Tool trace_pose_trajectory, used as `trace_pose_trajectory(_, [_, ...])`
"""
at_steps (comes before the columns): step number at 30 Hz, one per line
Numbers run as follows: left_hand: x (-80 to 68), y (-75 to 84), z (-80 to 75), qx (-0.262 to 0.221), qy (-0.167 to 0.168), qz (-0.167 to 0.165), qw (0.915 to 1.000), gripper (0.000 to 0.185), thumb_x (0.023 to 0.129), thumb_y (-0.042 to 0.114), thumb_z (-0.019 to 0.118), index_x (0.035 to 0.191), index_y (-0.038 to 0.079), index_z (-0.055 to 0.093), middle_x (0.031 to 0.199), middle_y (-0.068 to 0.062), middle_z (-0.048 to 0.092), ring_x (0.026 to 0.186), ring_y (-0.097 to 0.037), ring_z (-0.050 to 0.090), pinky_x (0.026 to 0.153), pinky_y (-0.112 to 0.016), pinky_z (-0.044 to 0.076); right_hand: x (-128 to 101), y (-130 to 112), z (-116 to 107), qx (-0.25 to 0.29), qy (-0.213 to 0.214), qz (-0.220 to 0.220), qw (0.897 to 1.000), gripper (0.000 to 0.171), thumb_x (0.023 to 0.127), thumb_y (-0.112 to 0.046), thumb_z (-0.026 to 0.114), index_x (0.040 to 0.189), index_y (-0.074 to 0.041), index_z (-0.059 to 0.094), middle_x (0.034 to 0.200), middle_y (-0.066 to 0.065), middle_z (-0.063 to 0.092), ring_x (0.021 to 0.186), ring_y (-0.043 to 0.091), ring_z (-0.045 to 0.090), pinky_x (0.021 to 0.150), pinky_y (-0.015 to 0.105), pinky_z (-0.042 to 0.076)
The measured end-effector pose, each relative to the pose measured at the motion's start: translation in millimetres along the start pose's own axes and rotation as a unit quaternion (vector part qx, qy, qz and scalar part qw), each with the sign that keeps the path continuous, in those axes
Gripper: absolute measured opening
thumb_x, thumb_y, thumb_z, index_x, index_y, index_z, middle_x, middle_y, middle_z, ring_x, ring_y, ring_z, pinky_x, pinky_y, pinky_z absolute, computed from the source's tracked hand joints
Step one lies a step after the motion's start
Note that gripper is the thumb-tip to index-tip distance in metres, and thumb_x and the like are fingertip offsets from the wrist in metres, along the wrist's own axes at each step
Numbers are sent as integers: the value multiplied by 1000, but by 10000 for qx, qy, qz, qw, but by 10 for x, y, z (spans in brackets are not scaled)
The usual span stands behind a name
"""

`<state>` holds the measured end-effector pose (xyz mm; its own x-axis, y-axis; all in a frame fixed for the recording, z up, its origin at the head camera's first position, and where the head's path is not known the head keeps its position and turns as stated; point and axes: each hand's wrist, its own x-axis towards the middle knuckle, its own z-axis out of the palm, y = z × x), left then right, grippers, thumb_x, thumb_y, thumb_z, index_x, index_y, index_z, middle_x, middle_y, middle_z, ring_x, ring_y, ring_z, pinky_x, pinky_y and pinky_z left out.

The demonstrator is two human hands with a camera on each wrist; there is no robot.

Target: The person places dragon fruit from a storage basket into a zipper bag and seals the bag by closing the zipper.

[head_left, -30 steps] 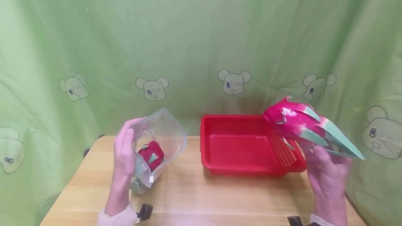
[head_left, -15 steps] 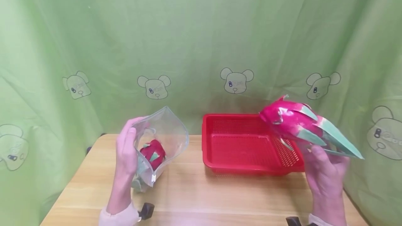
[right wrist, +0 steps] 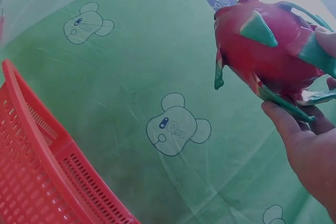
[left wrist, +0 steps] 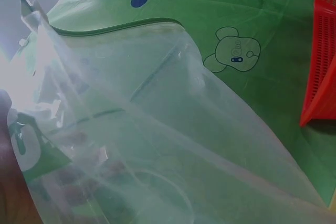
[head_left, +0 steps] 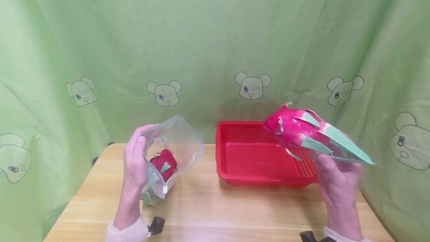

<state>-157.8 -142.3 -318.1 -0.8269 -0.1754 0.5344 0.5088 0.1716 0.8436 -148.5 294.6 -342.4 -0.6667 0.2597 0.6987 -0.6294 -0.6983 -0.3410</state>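
Note:
My left hand [head_left: 135, 160] grips the side of a clear zip bag [head_left: 183, 141], whose mouth gapes toward the right. A dragon fruit [head_left: 166, 163], pink with green tips, lies inside it. In the left wrist view the bag [left wrist: 157, 129] covers most of the picture, and the fingers show faintly through the plastic. My right hand [head_left: 337, 178] holds a second dragon fruit [head_left: 292, 126] by its leafy end, above the right part of the red basket [head_left: 258, 180]. The right wrist view shows this dragon fruit [right wrist: 268, 40] with the thumb and fingers around its green scales.
The red basket stands at the back of the wooden table [head_left: 208, 212], between the hands. A green curtain [head_left: 208, 40] with bear-head prints hangs behind the table and along both sides.
My right hand has carried its dragon fruit to the left, farther over the basket. The left hand and the bag stay nearly where they were.

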Motion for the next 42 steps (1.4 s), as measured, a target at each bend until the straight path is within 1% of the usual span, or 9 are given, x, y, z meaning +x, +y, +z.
trace_pose_trajectory(4, [-4, -6, -8, -46, 1, 52, 10000, 41, 109, 16, 31, 132, 3, 62, 128, -10, 66, 119, -31, 62, 108, -31, 45, 12, 54, 41, -102, -155, 72, 9998, 57, 85, 29, 57, 139, 19, 44, 136, 33, 57, 124, 43, 59, 103, 54, 50])
trace_pose_trajectory(10, [-15, -18, -18, -119, -8, 121, 9999, 41, 109, 15, 30, 132, 2, 62, 126, -16, 66, 119, -34, 61, 107, -29, 46, -1, 146, 103, -146, -148, 153, 9997, 55, 86, 29, 55, 139, 20, 44, 132, 32, 59, 119, 41, 62, 101, 51, 53])
trace_pose_trajectory(13, [-18, -22, -21, -139, -10, 128, 9998, 41, 109, 15, 31, 132, 2, 62, 126, -16, 66, 119, -33, 61, 107, -30, 46, 12, 166, 132, -220, -229, 229, 9992, 56, 86, 28, 54, 140, 19, 43, 135, 31, 57, 123, 40, 60, 102, 51, 52])
trace_pose_trajectory(17, [-28, -29, -22, -108, -9, 116, 9999, 41, 109, 15, 31, 132, 2, 62, 125, -17, 67, 119, -33, 62, 108, -30, 46, 24, 191, 167, -471, -282, 296, 9981, 56, 87, 26, 55, 141, 18, 43, 136, 30, 56, 125, 39, 58, 100, 50, 52])
trace_pose_trajectory(20, [-35, -30, -21, -112, -6, 103, 9999, 41, 109, 14, 31, 132, 3, 62, 125, -17, 67, 119, -33, 62, 108, -29, 46, 29, 215, 191, -553, -328, 329, 9974, 56, 88, 25, 56, 142, 18, 43, 136, 29, 57, 126, 39, 58, 99, 50, 53])
trace_pose_trajectory(28, [-43, -31, -24, -101, -25, 53, 9999, 40, 109, 15, 31, 133, 5, 62, 127, -13, 67, 120, -31, 62, 109, -30, 45, 51, 261, 265, -711, -436, 367, 9958, 55, 88, 24, 56, 141, 18, 43, 134, 29, 58, 124, 38, 58, 98, 48, 55])
trace_pose_trajectory(31, [-45, -37, -25, -89, -29, 57, 9999, 40, 109, 15, 31, 133, 4, 62, 127, -13, 67, 121, -29, 62, 109, -29, 44, 60, 279, 281, -814, -576, 361, 9944, 55, 88, 23, 55, 142, 18, 43, 134, 29, 58, 123, 38, 59, 98, 48, 55])
trace_pose_trajectory(35, [-52, -52, -29, -103, -27, 102, 9999, 40, 109, 14, 31, 132, 4, 62, 126, -14, 67, 120, -29, 62, 109, -29, 45, 61, 311, 299, -962, -728, 342, 9921, 55, 88, 23, 55, 142, 19, 42, 133, 29, 59, 121, 37, 60, 98, 46, 56])
trace_pose_trajectory(42, [-58, -55, -25, -93, -15, 200, 9998, 39, 109, 15, 33, 132, 3, 62, 129, -12, 66, 119, -30, 62, 108, -28, 45, 61, 341, 319, -1123, -747, 408, 9900, 55, 89, 22, 55, 142, 18, 43, 134, 28, 59, 121, 36, 60, 98, 43, 56])
